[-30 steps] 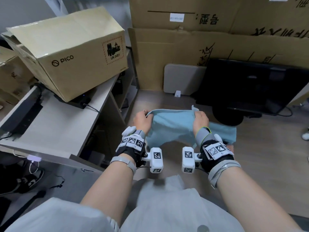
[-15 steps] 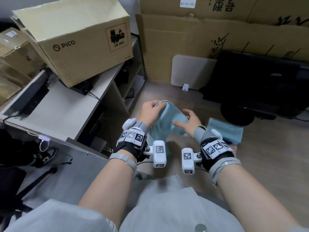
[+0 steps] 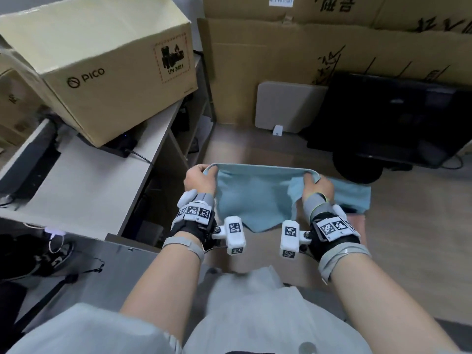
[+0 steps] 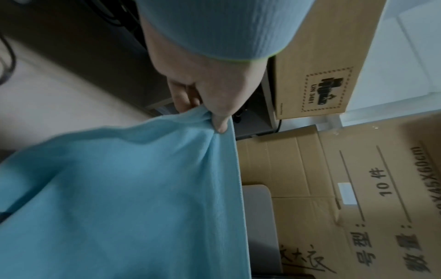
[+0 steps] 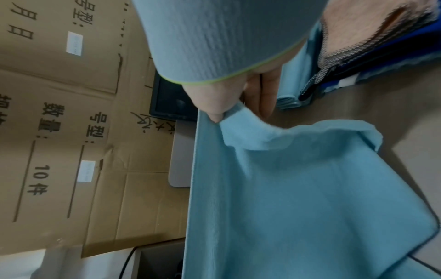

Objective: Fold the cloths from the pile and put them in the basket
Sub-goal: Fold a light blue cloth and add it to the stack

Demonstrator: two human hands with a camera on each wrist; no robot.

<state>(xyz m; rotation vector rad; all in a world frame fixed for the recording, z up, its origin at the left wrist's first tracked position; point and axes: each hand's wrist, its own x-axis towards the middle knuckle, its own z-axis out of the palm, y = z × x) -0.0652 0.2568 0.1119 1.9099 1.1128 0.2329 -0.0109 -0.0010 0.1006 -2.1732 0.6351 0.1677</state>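
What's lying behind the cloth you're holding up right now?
Beyond the held cloth, near the right hand, lies another light blue cloth on the floor. The held cloth hides its left part and the floor directly below.

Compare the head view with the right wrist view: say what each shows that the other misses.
Only the head view shows the left hand gripping the cloth, plus the PICO box on the desk. Only the right wrist view shows the thumb pinching the cloth's edge. Both show the right hand holding the cloth and the stacked cloths.
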